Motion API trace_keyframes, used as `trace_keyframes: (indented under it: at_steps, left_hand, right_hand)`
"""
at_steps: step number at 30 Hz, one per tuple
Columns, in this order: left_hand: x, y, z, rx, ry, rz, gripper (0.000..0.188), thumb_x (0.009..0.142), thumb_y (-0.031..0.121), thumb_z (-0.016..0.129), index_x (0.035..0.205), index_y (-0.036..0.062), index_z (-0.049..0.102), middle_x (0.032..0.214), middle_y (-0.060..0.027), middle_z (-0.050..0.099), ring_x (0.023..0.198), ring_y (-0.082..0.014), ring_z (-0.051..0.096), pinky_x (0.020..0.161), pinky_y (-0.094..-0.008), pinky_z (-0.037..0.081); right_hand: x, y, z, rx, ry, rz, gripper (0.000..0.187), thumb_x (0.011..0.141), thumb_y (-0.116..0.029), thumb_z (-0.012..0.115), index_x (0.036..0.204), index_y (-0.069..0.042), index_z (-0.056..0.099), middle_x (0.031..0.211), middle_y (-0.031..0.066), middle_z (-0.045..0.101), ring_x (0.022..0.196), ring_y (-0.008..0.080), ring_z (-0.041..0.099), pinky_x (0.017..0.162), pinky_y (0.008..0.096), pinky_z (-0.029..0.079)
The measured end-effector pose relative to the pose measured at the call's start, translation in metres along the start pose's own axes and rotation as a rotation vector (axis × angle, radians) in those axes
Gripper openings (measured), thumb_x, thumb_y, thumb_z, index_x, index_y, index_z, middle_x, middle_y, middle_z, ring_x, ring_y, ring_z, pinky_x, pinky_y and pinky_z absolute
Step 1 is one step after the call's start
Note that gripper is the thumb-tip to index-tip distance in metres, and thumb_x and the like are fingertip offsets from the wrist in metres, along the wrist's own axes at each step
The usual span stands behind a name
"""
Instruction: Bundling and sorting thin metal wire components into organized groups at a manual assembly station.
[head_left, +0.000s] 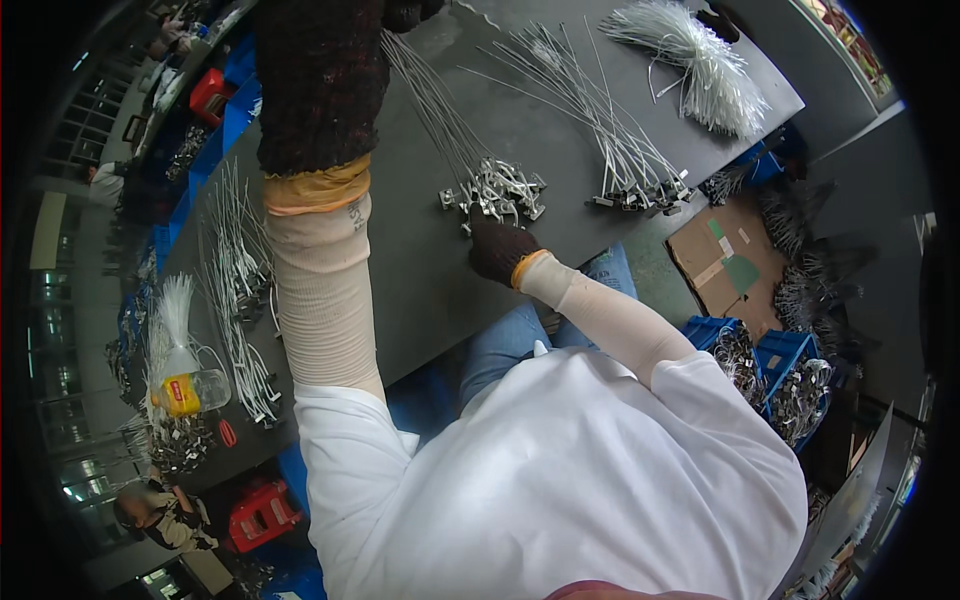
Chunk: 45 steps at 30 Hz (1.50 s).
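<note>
Both my hands wear dark knit gloves with yellow cuffs beneath. My left hand (322,90) is at the top edge, largely cut off. Its fingertips show beside the far ends of a bundle of thin wires (435,105), which draw together there, and appear closed on them. At the near end of that bundle is a cluster of shiny metal clips (505,190). My right hand (502,252) is at the near side of this cluster, its fingers closed in among the clips. Which clip they pinch is hidden.
A second bundle of clipped wires (610,130) lies to the right on the grey table (420,310). Beyond it is a white strand bundle (700,70). At left are more wires (235,270) and a yellow-labelled bottle (190,393). Blue crates (785,350) and cardboard (725,260) are at right.
</note>
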<state>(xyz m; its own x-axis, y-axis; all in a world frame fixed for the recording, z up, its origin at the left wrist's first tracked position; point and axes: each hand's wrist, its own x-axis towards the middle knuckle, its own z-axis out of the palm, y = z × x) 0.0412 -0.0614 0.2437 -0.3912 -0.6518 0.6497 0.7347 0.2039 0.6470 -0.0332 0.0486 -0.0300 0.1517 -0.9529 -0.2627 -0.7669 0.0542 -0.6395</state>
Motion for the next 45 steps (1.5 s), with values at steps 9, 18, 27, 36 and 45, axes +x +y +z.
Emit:
trace_keyframes:
  at_steps: [9,18,27,36,45]
  left_hand:
    - [-0.017,0.024,0.03,0.642,0.28,0.02,0.019,0.094,0.017,0.067,0.104,0.0015,0.069,0.072,0.0003,0.061,0.059,-0.0095,0.054,0.057,-0.0264,0.045]
    - [-0.014,0.021,0.004,0.618,0.211,-0.05,0.024,0.098,0.025,0.063,0.106,0.0031,0.07,0.066,0.0025,0.055,0.055,-0.0065,0.046,0.053,-0.0252,0.042]
    - [-0.006,0.014,0.038,0.664,0.26,-0.066,0.029,0.099,0.03,0.061,0.108,0.0034,0.069,0.064,0.0053,0.048,0.054,-0.0048,0.041,0.055,-0.025,0.042]
    - [0.004,0.011,0.009,0.074,-0.014,-0.204,0.038,0.102,0.035,0.055,0.117,0.0017,0.064,0.062,0.0083,0.036,0.053,-0.0044,0.033,0.062,-0.026,0.042]
    - [0.009,0.014,0.039,1.031,0.327,-0.118,0.038,0.102,0.033,0.055,0.118,-0.0002,0.062,0.062,0.007,0.04,0.053,-0.0049,0.036,0.059,-0.025,0.04]
  right_hand:
    - [0.028,0.036,0.054,-0.323,-0.183,0.086,0.053,0.098,-0.015,0.04,0.146,0.004,0.028,0.097,0.026,0.071,0.086,0.0435,0.07,0.077,0.0484,0.055]
    - [-0.031,0.018,0.001,-0.323,-0.102,-0.201,0.045,0.09,-0.018,0.055,0.134,-0.013,0.044,0.079,0.0188,0.068,0.076,0.0408,0.068,0.067,0.055,0.051]
    - [-0.041,0.092,-0.012,-0.334,0.01,-0.138,0.052,0.095,-0.015,0.047,0.146,-0.013,0.039,0.089,0.0194,0.069,0.076,0.0382,0.069,0.066,0.0496,0.054]
    - [-0.017,0.101,-0.018,-0.247,0.183,-0.099,0.049,0.096,-0.015,0.045,0.144,-0.011,0.041,0.094,0.0198,0.07,0.083,0.0384,0.07,0.064,0.0516,0.053]
    - [-0.008,0.094,-0.014,-0.436,0.027,-0.024,0.034,0.097,-0.016,0.043,0.131,-0.009,0.047,0.095,0.019,0.07,0.085,0.0381,0.07,0.071,0.0502,0.054]
